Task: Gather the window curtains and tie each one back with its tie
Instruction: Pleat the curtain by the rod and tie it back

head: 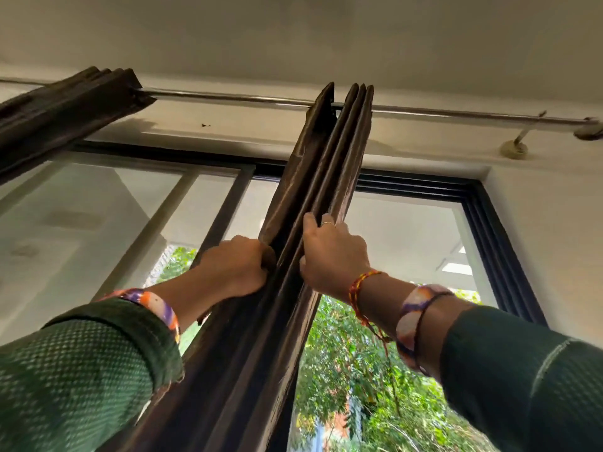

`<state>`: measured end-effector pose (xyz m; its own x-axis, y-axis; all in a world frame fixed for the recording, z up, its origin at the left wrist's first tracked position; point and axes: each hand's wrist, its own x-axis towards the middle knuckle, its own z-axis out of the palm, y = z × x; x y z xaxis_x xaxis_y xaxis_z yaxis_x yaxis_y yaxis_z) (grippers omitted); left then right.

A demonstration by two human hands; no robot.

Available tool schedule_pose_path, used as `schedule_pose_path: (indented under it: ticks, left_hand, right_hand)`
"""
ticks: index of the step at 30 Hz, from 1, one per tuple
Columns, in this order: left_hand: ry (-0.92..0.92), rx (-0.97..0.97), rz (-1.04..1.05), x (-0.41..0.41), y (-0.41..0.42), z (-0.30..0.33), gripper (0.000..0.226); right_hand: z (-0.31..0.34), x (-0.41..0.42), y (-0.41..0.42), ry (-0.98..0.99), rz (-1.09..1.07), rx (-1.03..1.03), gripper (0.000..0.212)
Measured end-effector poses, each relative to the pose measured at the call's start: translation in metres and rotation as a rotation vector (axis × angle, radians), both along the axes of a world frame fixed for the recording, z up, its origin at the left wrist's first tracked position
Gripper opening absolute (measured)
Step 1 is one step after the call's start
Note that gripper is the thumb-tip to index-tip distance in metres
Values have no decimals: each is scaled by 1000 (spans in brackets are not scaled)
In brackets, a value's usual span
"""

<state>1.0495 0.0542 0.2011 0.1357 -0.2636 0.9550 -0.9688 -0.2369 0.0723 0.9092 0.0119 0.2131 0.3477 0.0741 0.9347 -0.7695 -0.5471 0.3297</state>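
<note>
Against the bright window [408, 243], the dark curtain [326, 164] hangs bunched mid-rod [228, 97]: your left hand [233, 267] grips its left folds, your right hand [332, 256] curls round its right edge, so squeeze the pleats evenly together.

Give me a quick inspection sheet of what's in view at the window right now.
Surface: nothing seen; the view looks up at the window and ceiling.
Job's things: middle curtain gathered in folds on the rod; second curtain bunched at the rod's left end. No tie in view.
Clutter: nothing seen.
Hands: left hand grips the middle curtain's left folds; right hand has its fingers curled round the right folds.
Cables: nothing seen.
Surroundings: rod bracket on the wall, green trees outside the glass.
</note>
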Motion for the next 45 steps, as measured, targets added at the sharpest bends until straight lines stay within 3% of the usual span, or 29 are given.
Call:
schedule_pose_path:
  ticks: [7,16,21,26,31,34,39,42,45]
  left_hand:
    - [32,-24,-69,-12,-11,-41,52]
    - [198,90,-54,6,-7,-111,67]
    - [275,172,-181,1,-7,-141,88]
    - [305,267,-272,-33,-18,-171,97]
    - [316,302,-346,-69,-40,-207,103]
    - [319,291,-394,-80,-59,-226,109]
    - [270,189,-360,-91,-74,-243,101]
    - [246,141,-325,-90,-69,-251,90]
    - [311,107,-260,-83,-59,-259,62]
  right_hand:
    - [-38,-37,-3,207,-14,5,32]
    - [-93,-46,-15,321,90,351,33]
    - [-122,-38,-30,230,248,617,36]
    - [-157,-48,-49,46,225,822,32]
    - [-210,-68,-72,-176,129,818,61]
    - [-244,-76,-85,-211,101,853,87]
    - [-280,-72,-102,-224,225,1055,99]
    - [-288,-59,-102,-227,304,1095,86]
    - [-294,-48,-93,-217,326,1026,75]
